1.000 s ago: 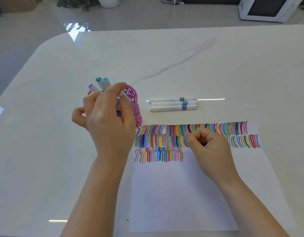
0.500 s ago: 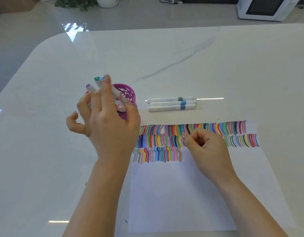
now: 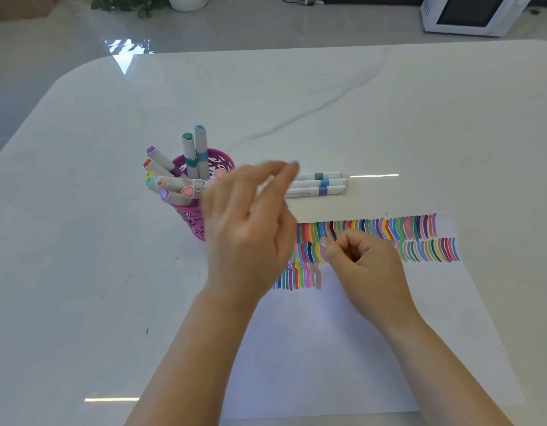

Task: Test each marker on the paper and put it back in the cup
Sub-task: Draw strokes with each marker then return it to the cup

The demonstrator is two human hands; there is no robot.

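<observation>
The left hand (image 3: pixel 250 229), blurred, hovered open between the cup (image 3: pixel 190 218) crammed with markers (image 3: pixel 201 152) and three loose markers (image 3: pixel 320 184) on the table (image 3: pixel 81 272). The right hand (image 3: pixel 363 262) rested curled and empty on the paper (image 3: pixel 327 348).

A white, grey-veined marble table (image 3: pixel 297 96) reflects light; beyond its far edge stand a white plant pot (image 3: pixel 186 0) and a white microwave (image 3: pixel 469 13) on grey floor (image 3: pixel 266 23).
</observation>
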